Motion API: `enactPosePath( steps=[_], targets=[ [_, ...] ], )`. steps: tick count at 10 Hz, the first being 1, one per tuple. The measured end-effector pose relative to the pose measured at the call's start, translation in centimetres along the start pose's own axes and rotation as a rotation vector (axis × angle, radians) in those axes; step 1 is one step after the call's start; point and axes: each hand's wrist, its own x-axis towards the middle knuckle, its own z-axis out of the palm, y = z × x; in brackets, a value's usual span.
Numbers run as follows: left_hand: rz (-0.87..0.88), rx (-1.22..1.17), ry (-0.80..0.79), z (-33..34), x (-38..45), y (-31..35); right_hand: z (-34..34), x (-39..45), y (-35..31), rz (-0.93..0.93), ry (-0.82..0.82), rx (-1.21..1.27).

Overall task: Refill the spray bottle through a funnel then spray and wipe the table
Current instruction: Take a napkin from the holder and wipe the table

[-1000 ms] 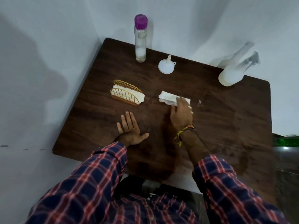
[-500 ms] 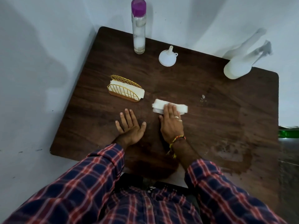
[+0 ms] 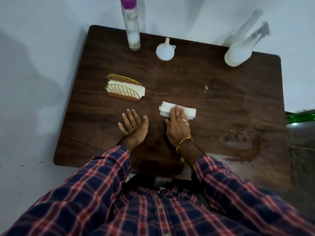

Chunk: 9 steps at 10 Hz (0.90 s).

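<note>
Head view. Dark brown wooden table (image 3: 187, 79) as landmark. Right hand (image 3: 177, 124) near table centre, fingers straight and flat, pressing folded white paper napkin (image 3: 177, 111) onto the surface. Left hand (image 3: 133, 126) just left of it, fingers spread and relaxed on the wood, gripping nothing. Translucent white spray bottle (image 3: 238, 54) at far right corner. White plastic funnel (image 3: 165, 52) upside down at far edge. Tall clear purple-capped bottle (image 3: 132, 28) left of funnel. Gold wire napkin holder (image 3: 125, 90) toward left edge. Wet patch (image 3: 238, 142) near right front.
</note>
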Motion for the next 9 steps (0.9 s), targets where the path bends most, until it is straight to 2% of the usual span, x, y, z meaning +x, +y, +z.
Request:
enactPosePath(
  steps=[1,2,3,4,5,6,7,8,9],
  targets=[
    [0.025,0.061,0.011,-0.2,-0.6,-0.7,1.2,-2.9,-3.6,-0.225,-0.104,-0.031],
    [0.005,-0.067,-0.302,-4.0,-2.3,0.0,2.9,-8.8,-3.1,-0.384,-0.04,-0.114],
    [0.079,-0.146,-0.261,-2.6,-2.5,-1.1,2.0,-7.7,-1.2,-0.107,-0.032,-0.037],
    [0.112,-0.14,-0.184,-2.1,-4.5,-0.3,1.3,-6.4,-1.4,-0.019,-0.047,0.01],
    [0.197,-0.2,-0.189,-1.9,-6.8,0.4,3.4,-9.9,-2.6,-0.28,-0.092,0.006],
    [0.309,-0.174,-0.191,-1.9,-8.3,0.2,4.6,-14.9,-0.4,-0.374,-0.118,-0.028],
    [0.354,-0.139,-0.173,-1.5,-8.6,-0.8,3.8,-13.9,2.4,-0.046,-0.073,0.003],
    [0.318,-0.125,-0.192,-1.3,-8.3,-0.7,2.8,-11.0,1.3,-0.003,-0.008,0.053],
    [0.327,-0.124,-0.191,-1.7,-7.7,0.1,4.1,-13.1,-0.2,-0.346,-0.051,-0.014]
  ],
)
